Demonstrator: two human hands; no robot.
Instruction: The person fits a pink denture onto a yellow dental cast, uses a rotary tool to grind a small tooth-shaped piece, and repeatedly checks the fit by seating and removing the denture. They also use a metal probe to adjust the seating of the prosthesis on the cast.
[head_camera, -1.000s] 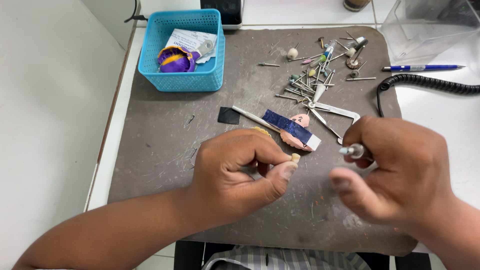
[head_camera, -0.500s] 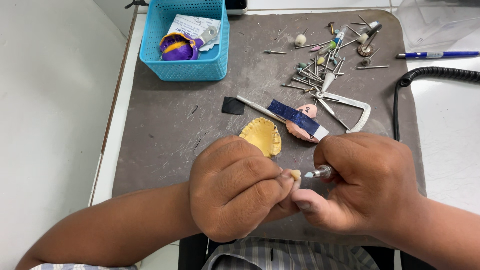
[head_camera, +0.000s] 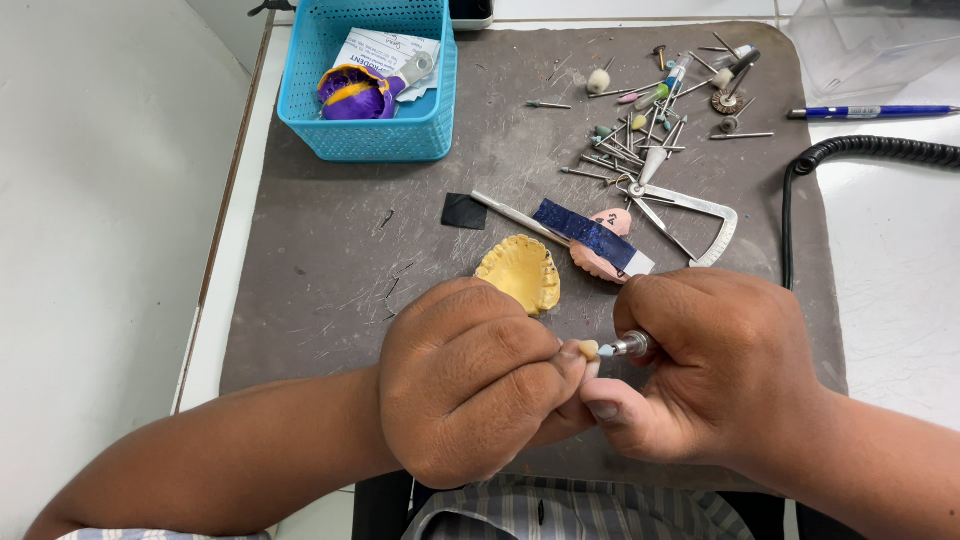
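The left hand (head_camera: 470, 385) is curled into a loose fist, knuckles up, its thumb and forefinger pinched together at the tip. The right hand (head_camera: 705, 370) is closed just beside it, thumb extended toward the left fingertips, both forearms angling inward.

White bench (head_camera: 120, 200), grey mat (head_camera: 330, 260) on top, scuffed and scratched. On mat: blue basket (head_camera: 370, 130) at far left corner, black square (head_camera: 464, 211) near middle, yellow cast (head_camera: 520, 272) just beside pink cast (head_camera: 600, 255), blue strip (head_camera: 585, 232) lying across pink one, metal caliper (head_camera: 690, 210) next to it, messy pile of burs (head_camera: 650, 120) far right. Off mat, on bench: pen (head_camera: 870, 112), black coiled cord (head_camera: 860, 152), clear plastic box (head_camera: 870, 40).
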